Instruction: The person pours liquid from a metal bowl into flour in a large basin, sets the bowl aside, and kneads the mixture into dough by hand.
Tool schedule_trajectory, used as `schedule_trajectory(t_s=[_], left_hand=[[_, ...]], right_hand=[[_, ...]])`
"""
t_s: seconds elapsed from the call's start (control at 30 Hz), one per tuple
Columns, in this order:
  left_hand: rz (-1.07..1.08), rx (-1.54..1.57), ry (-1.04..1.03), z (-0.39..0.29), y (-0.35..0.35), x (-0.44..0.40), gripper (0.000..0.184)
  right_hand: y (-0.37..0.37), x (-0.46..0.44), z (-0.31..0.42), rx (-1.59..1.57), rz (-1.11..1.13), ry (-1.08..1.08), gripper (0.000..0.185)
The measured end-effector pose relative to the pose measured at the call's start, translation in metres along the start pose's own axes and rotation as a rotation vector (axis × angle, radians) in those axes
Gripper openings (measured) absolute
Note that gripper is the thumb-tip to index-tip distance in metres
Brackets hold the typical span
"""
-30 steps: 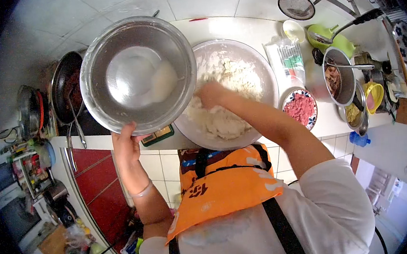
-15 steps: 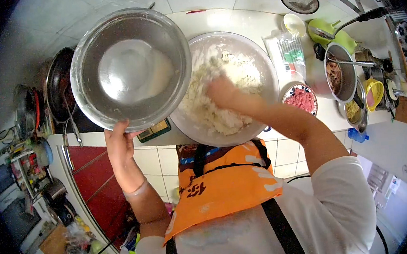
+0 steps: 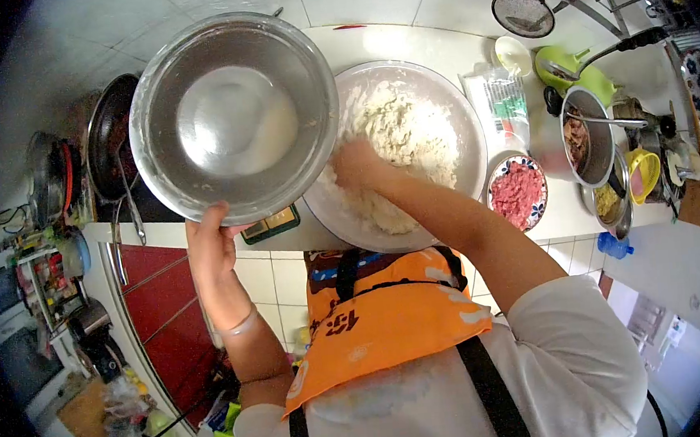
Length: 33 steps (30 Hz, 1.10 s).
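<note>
My left hand [image 3: 217, 249] grips the near rim of a steel bowl [image 3: 147, 144], thumb up over the edge. The bowl is tilted, and a little cloudy whitish liquid [image 3: 277, 134] lies inside it. Beside it, partly under its right edge, stands a wide basin [image 3: 476, 143] with clumpy, floury dough [image 3: 409, 127]. My right hand [image 3: 358, 168] is down in the basin at the left part of the dough. Its fingers are blurred and sunk in the flour, so their closure is hidden.
Right of the basin are a patterned bowl of minced meat [image 3: 518, 193], a plastic packet [image 3: 495, 100] and a pot of meat [image 3: 607, 145] with a ladle. A dark pan [image 3: 105, 139] sits on the left. A small scale [image 3: 272, 224] lies under the steel bowl's near edge.
My right hand has moved left and slightly toward me across the dough, uncovering clumps in the middle. My left hand keeps holding the steel bowl; the whole view has shifted slightly.
</note>
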State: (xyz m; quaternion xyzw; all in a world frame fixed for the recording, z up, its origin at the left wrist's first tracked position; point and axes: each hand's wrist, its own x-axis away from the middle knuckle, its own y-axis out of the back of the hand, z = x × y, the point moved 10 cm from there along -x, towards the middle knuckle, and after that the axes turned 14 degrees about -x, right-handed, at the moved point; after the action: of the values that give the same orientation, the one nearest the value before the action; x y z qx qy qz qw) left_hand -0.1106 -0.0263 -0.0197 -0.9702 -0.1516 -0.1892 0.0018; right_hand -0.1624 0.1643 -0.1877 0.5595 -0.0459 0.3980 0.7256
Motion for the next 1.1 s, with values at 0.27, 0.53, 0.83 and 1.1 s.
schedule_trajectory(t_s=[0.27, 0.53, 0.83, 1.1], left_hand=[[-0.008, -0.011, 0.022, 0.007, 0.005, -0.001, 0.044], [-0.013, 0.002, 0.031, 0.006, 0.000, 0.003, 0.037], [0.033, 0.020, -0.008, 0.007, -0.003, -0.001, 0.041], [0.027, -0.010, 0.004, 0.002, -0.009, -0.005, 0.043]], right_hand=[[-0.013, 0.087, 0.037, 0.027, 0.018, 0.279, 0.029], [0.004, 0.028, -0.029, 0.182, 0.068, -0.016, 0.033], [0.062, -0.008, -0.127, -0.278, -0.219, -0.271, 0.059], [0.001, 0.006, -0.054, -0.089, 0.110, -0.152, 0.060]])
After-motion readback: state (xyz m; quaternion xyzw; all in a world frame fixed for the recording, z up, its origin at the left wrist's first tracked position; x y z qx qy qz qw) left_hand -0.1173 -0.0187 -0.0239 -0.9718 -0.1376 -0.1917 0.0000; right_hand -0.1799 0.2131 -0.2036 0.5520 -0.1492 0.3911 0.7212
